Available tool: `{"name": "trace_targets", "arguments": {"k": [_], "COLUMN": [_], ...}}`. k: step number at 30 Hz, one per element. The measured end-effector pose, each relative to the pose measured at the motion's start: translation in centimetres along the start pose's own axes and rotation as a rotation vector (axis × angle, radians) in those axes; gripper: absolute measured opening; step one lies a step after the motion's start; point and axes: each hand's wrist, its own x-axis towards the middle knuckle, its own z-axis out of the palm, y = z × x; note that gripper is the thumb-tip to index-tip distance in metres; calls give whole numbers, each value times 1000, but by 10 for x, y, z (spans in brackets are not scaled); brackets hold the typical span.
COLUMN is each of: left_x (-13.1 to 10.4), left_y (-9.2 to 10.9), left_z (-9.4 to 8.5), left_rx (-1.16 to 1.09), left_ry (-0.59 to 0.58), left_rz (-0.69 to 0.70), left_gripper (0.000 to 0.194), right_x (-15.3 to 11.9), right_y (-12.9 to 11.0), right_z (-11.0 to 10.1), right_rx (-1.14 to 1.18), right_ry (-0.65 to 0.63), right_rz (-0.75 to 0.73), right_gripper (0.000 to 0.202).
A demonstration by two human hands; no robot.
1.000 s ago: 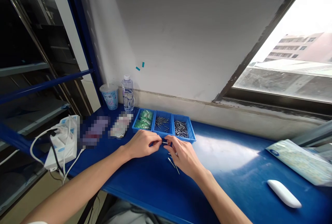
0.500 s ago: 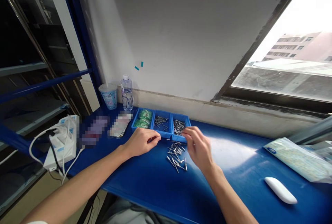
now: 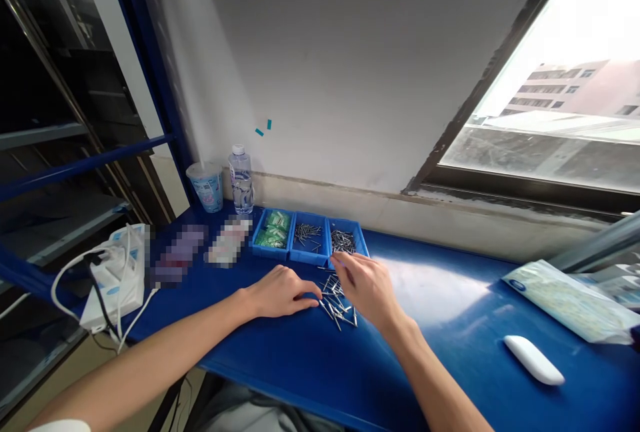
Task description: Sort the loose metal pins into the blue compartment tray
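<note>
A loose pile of thin silver metal pins (image 3: 341, 312), which look like blind rivets, lies on the blue table. At the pile's left edge, the thumb and forefinger of my left hand (image 3: 283, 292) come close together against the pins; whether one is between them is too small to see. My right hand (image 3: 367, 285) is over the pile's right side, fingers pinched at the front edge of the right blue bin (image 3: 361, 239). What it pinches, if anything, is hidden. That bin holds many pins. The middle bin (image 3: 310, 255) has fewer, and the left bin (image 3: 273, 252) contains green-and-white pieces.
A water bottle (image 3: 242, 182) and a lidded cup (image 3: 207, 189) stand at the back left, with a power strip (image 3: 117, 279) and cables nearer. On the right lie a white rounded object (image 3: 534, 360) and a plastic packet (image 3: 570, 299). The wall (image 3: 350, 85) closes the back.
My left hand has moved right and nearer to me, from in front of the bins to the pile. My right hand has shifted left and slightly down over the pile's right side.
</note>
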Motion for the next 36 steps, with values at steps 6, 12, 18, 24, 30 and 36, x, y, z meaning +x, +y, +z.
{"name": "trace_targets", "arguments": {"k": [6,12,18,24,30,36], "left_x": [1,1,-2,-3,-4,-4], "left_y": [0,0,-4,-4,-2,-3], "left_z": [5,4,-9,-21,-21,-19], "left_rx": [51,32,-15,-94,-107,-90], "left_ry": [14,16,173,280,300,321], "left_rz": [-11,-9,-54,-109,-69,-35], "left_gripper": [16,13,18,17,20,13], "right_x": [-4,-5,-3,-4,-4,-6], "right_y": [-11,-7,-15,-15,-20,-26], "right_z": [9,11,4,7,11,14], "right_rx": [67,76,152,155,165,194], "right_ry": [-138,-174,-236,-178,-180,-181], "right_rz": [-102,-85,-144,-150,-73,-88], "right_gripper": [38,38,36,33,35,35]}}
